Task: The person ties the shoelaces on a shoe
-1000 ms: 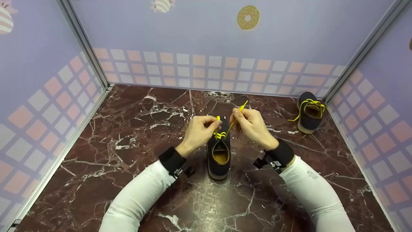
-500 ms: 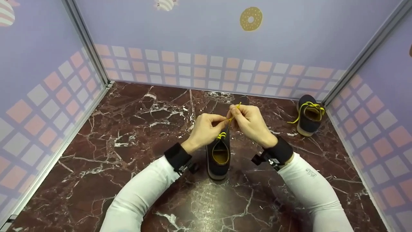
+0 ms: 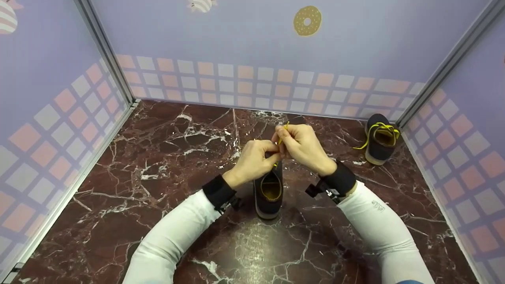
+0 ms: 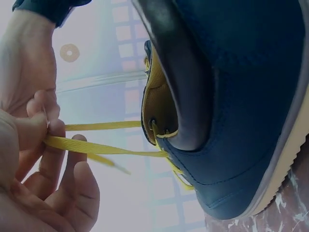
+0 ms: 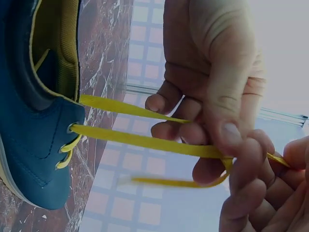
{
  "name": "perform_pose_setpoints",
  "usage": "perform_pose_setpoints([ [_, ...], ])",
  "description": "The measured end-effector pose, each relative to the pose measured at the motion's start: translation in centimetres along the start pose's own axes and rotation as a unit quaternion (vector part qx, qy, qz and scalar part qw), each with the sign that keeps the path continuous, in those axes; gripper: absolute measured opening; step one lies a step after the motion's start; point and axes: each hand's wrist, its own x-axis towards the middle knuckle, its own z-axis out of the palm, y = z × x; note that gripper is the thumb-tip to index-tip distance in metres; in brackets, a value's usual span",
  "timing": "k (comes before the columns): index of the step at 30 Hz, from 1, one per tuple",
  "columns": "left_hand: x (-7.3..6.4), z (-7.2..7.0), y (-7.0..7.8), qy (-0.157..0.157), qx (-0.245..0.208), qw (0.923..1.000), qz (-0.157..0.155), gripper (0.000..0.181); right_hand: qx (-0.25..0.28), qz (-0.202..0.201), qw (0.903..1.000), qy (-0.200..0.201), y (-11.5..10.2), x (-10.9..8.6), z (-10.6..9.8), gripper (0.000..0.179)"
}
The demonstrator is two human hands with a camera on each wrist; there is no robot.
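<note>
A dark blue shoe (image 3: 268, 207) with a tan lining stands on the surface, toe pointing away from me. Its yellow shoelace (image 5: 145, 137) rises in two taut strands from the top eyelets. Over the toe end, my left hand (image 3: 252, 159) pinches the lace strands between thumb and fingers. My right hand (image 3: 303, 146) meets it fingertip to fingertip, pinching lace higher up, with a short end sticking out above. In the right wrist view a loose lace end dangles below the left hand's fingers. The crossing of the strands is hidden among the fingers.
A matching shoe (image 3: 380, 154) with yellow laces stands at the back right corner, one lace end trailing on the floor. Purple panels (image 3: 244, 39) with pink and white squares enclose the dark red marbled surface (image 3: 158, 205) at the back and both sides.
Both hands have come together over the shoe; the right moved left and the left slightly right. The lace ends, held apart earlier, now meet between the fingers.
</note>
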Motion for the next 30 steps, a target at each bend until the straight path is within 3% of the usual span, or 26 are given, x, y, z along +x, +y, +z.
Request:
perform_pose_setpoints([
  [4,0.2,0.1,-0.1,0.008,-0.002,0.9999,-0.014,0.014,0.017,0.015,0.9996,-0.018,0.2,0.4,0.0,0.037],
  [9,0.4,-0.1,-0.5,0.001,-0.060,0.9965,-0.058,0.021,0.021,0.037,0.9984,-0.038,1.0,0.6,-0.4,0.023],
  [14,0.5,-0.3,-1.0,0.009,-0.106,0.9905,-0.088,0.036,0.004,0.071,0.9958,-0.058,2.3,0.4,-0.8,0.026],
  [19,0.4,-0.4,-1.2,0.010,-0.118,0.9876,-0.103,0.035,0.012,0.096,0.9911,-0.092,3.6,-0.3,-1.0,0.025],
  [23,0.4,-0.5,-1.3,0.007,-0.119,0.9866,-0.111,0.033,0.002,0.087,0.9896,-0.114,4.2,-0.8,-0.8,0.023],
  [30,0.3,-0.6,-1.4,0.008,-0.109,0.9864,-0.123,0.032,-0.005,0.078,0.9915,-0.104,4.0,-1.4,-0.7,0.010],
])
